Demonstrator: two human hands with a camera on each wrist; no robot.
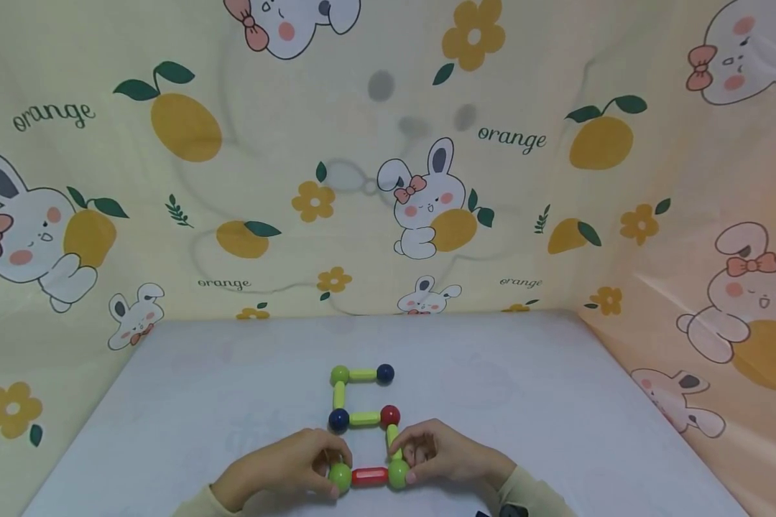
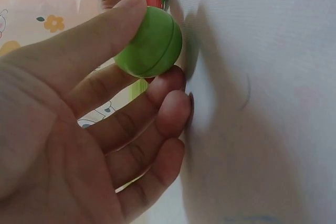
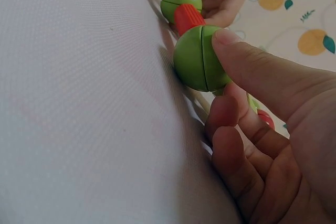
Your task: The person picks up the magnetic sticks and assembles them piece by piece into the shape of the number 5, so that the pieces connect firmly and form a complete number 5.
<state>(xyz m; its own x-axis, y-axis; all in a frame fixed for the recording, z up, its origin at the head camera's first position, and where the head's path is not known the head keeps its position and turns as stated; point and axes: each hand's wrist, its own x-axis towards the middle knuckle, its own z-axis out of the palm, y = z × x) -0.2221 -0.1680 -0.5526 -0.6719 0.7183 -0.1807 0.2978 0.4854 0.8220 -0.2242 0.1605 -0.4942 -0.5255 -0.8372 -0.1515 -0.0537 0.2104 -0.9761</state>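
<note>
My left hand [image 1: 291, 463] pinches a green ball [image 1: 340, 477] between thumb and fingers at the table's near side. In the left wrist view, the thumb lies over this green ball [image 2: 152, 43]. Opposite it, my right hand [image 1: 449, 456] pinches a second green ball [image 1: 398, 474], seen close up as the green ball [image 3: 200, 59] in the right wrist view. A ridged red rod [image 1: 369, 477] bridges the two balls. From the right-hand ball, a yellow-green rod [image 1: 392, 433], partly hidden by my right fingers, runs up to a red ball [image 1: 390, 415].
Beyond the red ball, the chain bends on through yellow-green rods [image 1: 364, 418], a dark blue ball [image 1: 339, 420], another green ball [image 1: 340, 374] and a dark blue end ball [image 1: 385, 373]. It lies on a white table [image 1: 524, 388]. A printed curtain [image 1: 362, 244] stands behind.
</note>
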